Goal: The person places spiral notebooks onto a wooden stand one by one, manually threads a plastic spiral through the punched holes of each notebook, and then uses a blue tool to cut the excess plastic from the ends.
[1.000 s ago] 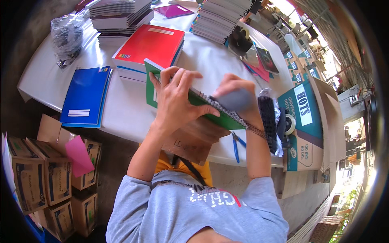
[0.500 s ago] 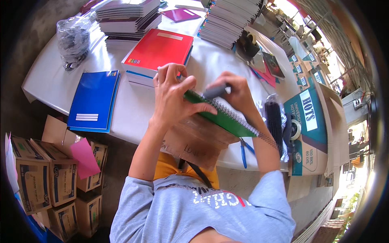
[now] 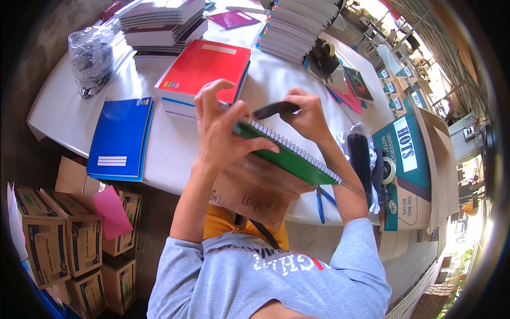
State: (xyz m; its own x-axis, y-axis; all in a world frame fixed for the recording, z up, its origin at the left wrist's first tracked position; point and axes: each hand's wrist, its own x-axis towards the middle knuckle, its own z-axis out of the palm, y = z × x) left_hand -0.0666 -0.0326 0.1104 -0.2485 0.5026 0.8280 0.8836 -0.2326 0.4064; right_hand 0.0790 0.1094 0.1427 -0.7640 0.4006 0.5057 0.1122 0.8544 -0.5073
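My left hand (image 3: pixel 215 130) grips the upper left end of a green notebook (image 3: pixel 303 165), its thumb pressed along the cover and its fingers curled at the spine end. Along the notebook's top edge runs a wire-like spiral coil (image 3: pixel 289 144), whose loose end sticks out past the lower right corner against my right forearm. My right hand (image 3: pixel 308 114) holds a dark, elongated, rounded tool (image 3: pixel 274 110) just above the coil's left part. Its exact kind does not show. Under the notebook is a brown cardboard piece (image 3: pixel 249 199) at the table edge.
A red notebook stack (image 3: pixel 212 64) lies ahead, blue notebooks (image 3: pixel 122 135) to the left. Spiral-bound stacks (image 3: pixel 159 26) and a tall paper pile (image 3: pixel 297 29) stand farther back. Blue-handled pliers (image 3: pixel 320 204), black coils (image 3: pixel 360 154) and a large carton (image 3: pixel 404 170) are right. Cartons (image 3: pixel 45 250) sit lower left.
My right hand has drawn slightly back, and the dark tool now sits a little higher and left, tilted above the coil. My left index finger has lifted somewhat.
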